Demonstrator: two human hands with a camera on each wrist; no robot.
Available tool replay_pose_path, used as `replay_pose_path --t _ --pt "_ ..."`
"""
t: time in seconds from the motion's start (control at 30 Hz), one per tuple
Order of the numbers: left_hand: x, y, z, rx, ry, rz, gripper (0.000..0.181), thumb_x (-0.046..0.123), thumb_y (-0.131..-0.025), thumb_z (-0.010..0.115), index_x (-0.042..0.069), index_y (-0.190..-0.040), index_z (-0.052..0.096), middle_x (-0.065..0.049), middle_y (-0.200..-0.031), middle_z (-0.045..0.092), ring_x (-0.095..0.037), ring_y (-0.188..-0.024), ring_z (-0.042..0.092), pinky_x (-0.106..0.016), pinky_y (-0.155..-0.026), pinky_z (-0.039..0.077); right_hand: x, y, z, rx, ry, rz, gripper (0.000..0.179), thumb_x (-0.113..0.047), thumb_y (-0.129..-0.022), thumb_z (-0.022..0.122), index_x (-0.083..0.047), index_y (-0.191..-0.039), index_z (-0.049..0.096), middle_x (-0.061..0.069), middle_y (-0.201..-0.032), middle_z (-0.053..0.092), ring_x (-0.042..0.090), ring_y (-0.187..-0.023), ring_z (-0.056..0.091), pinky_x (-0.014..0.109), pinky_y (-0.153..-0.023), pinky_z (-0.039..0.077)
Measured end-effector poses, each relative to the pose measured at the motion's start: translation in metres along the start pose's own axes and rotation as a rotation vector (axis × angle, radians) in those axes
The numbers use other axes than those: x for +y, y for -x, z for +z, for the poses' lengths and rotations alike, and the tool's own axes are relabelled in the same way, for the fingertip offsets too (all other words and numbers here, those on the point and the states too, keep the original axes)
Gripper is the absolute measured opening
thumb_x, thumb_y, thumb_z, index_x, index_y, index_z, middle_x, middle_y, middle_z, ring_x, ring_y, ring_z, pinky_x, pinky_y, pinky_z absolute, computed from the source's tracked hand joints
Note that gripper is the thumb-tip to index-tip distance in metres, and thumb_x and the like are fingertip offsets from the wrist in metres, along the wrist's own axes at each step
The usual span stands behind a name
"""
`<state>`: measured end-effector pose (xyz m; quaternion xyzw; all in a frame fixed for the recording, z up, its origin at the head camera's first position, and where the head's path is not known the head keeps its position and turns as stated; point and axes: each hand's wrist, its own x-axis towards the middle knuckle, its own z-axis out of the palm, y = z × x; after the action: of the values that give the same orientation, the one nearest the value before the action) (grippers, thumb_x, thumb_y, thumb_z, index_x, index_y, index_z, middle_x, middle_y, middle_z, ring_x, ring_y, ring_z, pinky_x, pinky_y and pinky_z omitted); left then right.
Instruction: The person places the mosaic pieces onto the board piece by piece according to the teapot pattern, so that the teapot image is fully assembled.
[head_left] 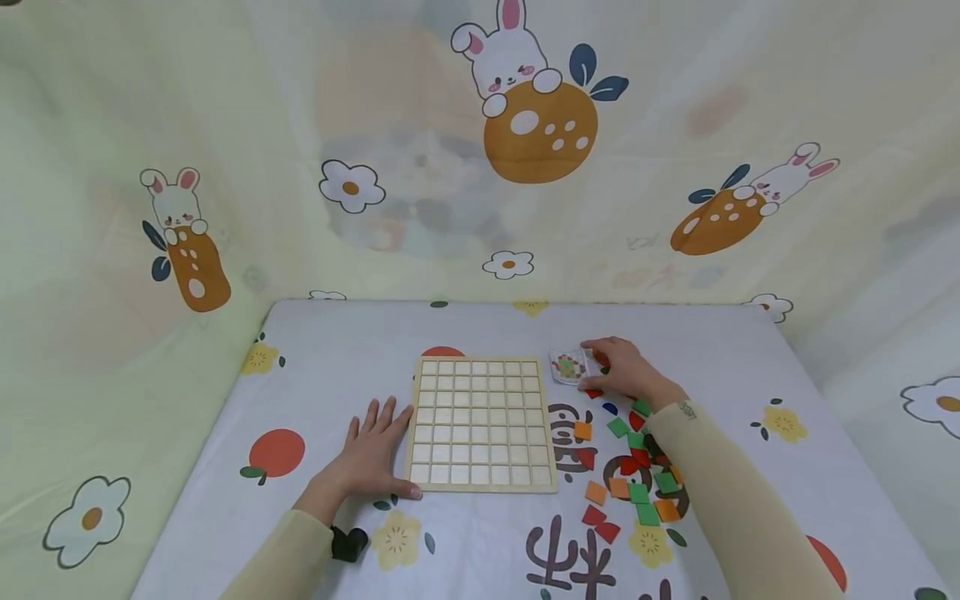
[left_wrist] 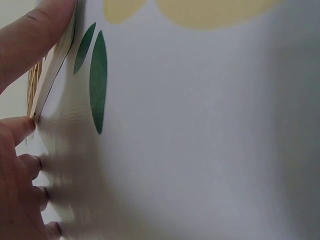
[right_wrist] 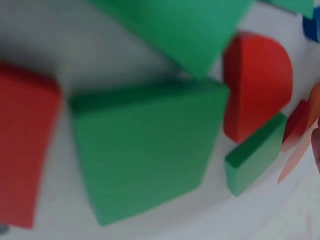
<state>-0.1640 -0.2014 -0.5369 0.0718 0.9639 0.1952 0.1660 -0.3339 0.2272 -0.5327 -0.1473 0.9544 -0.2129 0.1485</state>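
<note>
My left hand (head_left: 365,461) rests with its fingers spread at the left side of a wooden grid board (head_left: 480,489). The thumb lies at the near left corner, and the left wrist view shows thumb and fingers against the board's edge (left_wrist: 52,75). My right hand (head_left: 633,373) holds a small printed card (head_left: 567,367) beyond the board's right side, thumb at its near edge and fingers at its far edge. Part of that card is hidden under the hand. Below the right forearm lie loose green tiles (head_left: 638,492), (right_wrist: 145,155), orange tiles (head_left: 596,492) and red pieces (head_left: 594,516).
A dark object (head_left: 348,544) lies by the left wrist. One blue piece (head_left: 610,409) sits near the right hand, among red and green ones. A printed cloth (head_left: 300,533) covers the table, and a patterned curtain (head_left: 420,100) hangs behind and at the sides.
</note>
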Motion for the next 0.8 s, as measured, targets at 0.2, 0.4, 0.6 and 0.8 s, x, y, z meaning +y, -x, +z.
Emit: replay_pose_path --t 0.2,0.4,0.6,0.8 --pt "0.003 0.002 -0.002 0.004 0.004 -0.001 0.128 0.055 -0.063 0.093 0.010 -0.162 0.027 -0.021 -0.172 0.011 -0.047 -0.158 0.001 -0.072 -0.123 0.004 -0.004 0.009 0.007 0.014 0.011 -0.060 0.079 -0.043 -0.085 0.083 -0.009 -0.150 0.051 0.025 -0.139 0.055 0.038 -0.121 0.050 0.060 -0.106 0.045" --pt "0.003 0.001 -0.002 -0.001 -0.005 -0.004 0.127 0.056 -0.063 0.092 0.010 -0.163 0.026 -0.021 -0.172 0.011 -0.047 -0.158 0.001 -0.072 -0.123 0.004 -0.007 0.022 0.010 0.018 0.015 -0.074 0.079 -0.043 -0.084 0.083 -0.011 -0.149 0.052 0.026 -0.143 0.050 0.040 -0.125 0.046 0.062 -0.105 0.045" --pt "0.002 0.000 -0.002 -0.004 -0.005 -0.003 0.127 0.057 -0.063 0.091 0.011 -0.163 0.027 -0.021 -0.172 0.011 -0.047 -0.158 0.001 -0.073 -0.123 0.004 -0.011 0.031 0.013 0.025 0.045 -0.077 0.077 -0.043 -0.083 0.085 -0.012 -0.147 0.055 0.025 -0.144 0.050 0.041 -0.127 0.045 0.062 -0.108 0.045" --pt "0.003 0.000 -0.001 -0.009 -0.006 -0.007 0.128 0.057 -0.063 0.091 0.012 -0.163 0.026 -0.021 -0.172 0.010 -0.047 -0.158 0.000 -0.072 -0.123 0.003 -0.014 0.037 0.015 0.037 0.077 -0.079 0.075 -0.042 -0.082 0.086 -0.010 -0.144 0.058 0.026 -0.145 0.050 0.042 -0.129 0.044 0.063 -0.109 0.044"
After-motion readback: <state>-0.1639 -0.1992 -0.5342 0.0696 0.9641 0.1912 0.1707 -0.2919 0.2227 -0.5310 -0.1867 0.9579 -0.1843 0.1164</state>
